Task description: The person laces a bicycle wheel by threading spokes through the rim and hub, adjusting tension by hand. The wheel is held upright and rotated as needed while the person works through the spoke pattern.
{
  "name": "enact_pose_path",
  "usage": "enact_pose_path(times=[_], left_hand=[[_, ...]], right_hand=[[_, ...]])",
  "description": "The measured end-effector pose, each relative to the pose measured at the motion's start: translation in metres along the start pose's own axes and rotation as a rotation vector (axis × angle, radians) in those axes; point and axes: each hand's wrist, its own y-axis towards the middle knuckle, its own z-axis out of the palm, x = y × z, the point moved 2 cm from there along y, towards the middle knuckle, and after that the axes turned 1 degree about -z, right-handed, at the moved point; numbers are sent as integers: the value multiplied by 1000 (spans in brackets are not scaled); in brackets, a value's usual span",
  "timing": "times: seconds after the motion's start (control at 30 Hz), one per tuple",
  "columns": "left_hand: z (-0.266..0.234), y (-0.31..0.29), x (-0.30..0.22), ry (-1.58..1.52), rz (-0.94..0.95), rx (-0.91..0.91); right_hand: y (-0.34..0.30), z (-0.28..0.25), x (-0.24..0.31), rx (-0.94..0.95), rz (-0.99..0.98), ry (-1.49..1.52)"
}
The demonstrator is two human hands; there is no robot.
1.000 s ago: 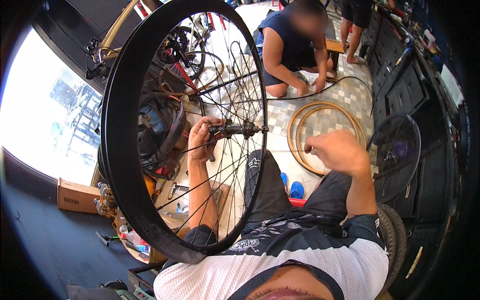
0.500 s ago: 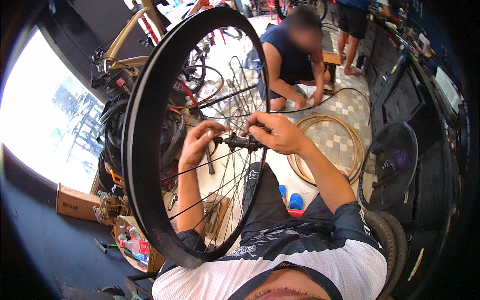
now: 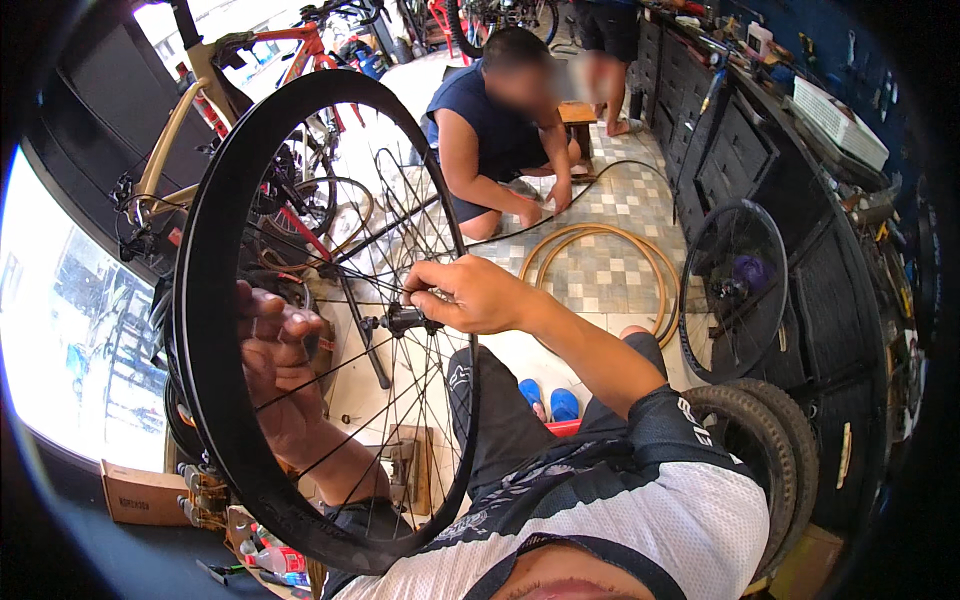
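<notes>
I hold a black deep-rimmed bicycle wheel (image 3: 205, 300) upright in front of me, its thin spokes running to a black hub (image 3: 400, 321) at the middle. My right hand (image 3: 470, 295) reaches in from the right and pinches the end of the hub axle with its fingertips. Behind the spokes, close to the left part of the rim, is my left hand (image 3: 275, 370). Its fingers are spread and nothing is in them. Whether it touches the spokes I cannot tell.
Another person (image 3: 490, 140) crouches on the tiled floor beyond the wheel, beside tan tyres (image 3: 600, 260). A black wheel (image 3: 735, 290) leans on dark drawers at the right, with knobby tyres (image 3: 760, 440) below it. Bicycles (image 3: 250, 120) stand at the back left, and a cardboard box (image 3: 140, 490) at the lower left.
My left hand has let go of the hub and moved down and left behind the spokes, opening. My right hand has stayed pinched on the axle. The wheel sits a little lower in view.
</notes>
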Motion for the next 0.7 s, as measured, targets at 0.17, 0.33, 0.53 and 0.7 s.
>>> enact_pose_path(times=[0.17,0.33,0.53,0.7], left_hand=[[10,0,-7,7,7,40],[25,8,-3,-178,-47,117],[18,9,-2,-263,24,104],[25,13,-7,-316,-36,214]], right_hand=[[5,-4,14,58,15,-9],[2,-3,12,-23,-44,-114],[-7,-6,64,-281,-119,-325],[-3,-3,103,-376,-426,-131]])
